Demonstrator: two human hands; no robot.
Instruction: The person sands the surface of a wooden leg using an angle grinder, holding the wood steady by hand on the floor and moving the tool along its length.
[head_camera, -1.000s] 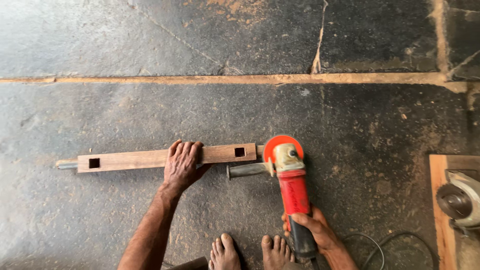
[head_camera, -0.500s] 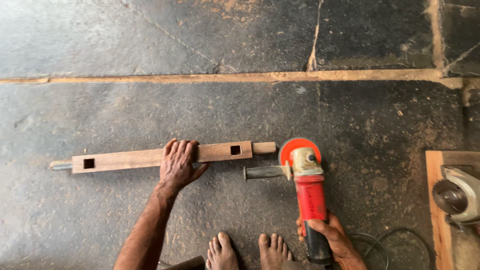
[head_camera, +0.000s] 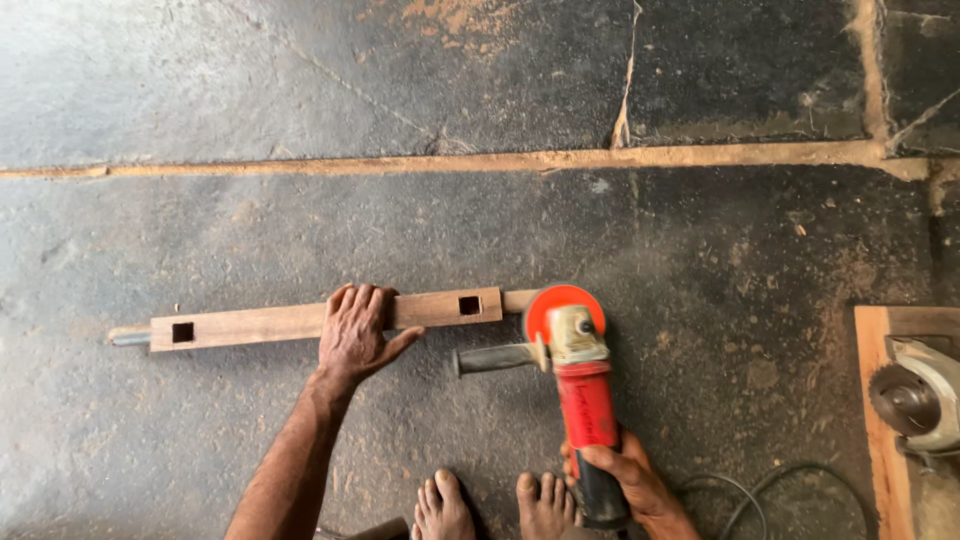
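The left hand (head_camera: 355, 335) lies palm down on a long, narrow brown wooden bar (head_camera: 300, 320), fingers curled over its far edge and thumb spread along the near side, pressing it flat on the floor. The right hand (head_camera: 625, 480) is clenched round the black rear grip of a red-bodied angle grinder with an orange disc guard (head_camera: 575, 370). The grinder points away from the person, and its disc end sits right at the bar's right-hand tip, covering part of the small tenon there; whether disc and wood actually touch cannot be told. A black side handle (head_camera: 495, 358) juts leftward from the grinder head, just below the bar and apart from the left hand.

The bar runs left to right, slightly tilted, with a square hole (head_camera: 182, 332) near its left end and another (head_camera: 469, 305) near its right end. A short grey stub shows at its far left tip.

Two bare feet (head_camera: 490, 505) rest on the floor between the two arms, near the bottom edge. A black cable (head_camera: 750, 495) loops over the floor beside the right hand.

Everything lies on a dark, dusty stone floor (head_camera: 300, 90) with sawdust-filled joints. At the right edge, well apart from the hands, a grey circular saw (head_camera: 920, 395) sits on a pale wooden board (head_camera: 880, 420).
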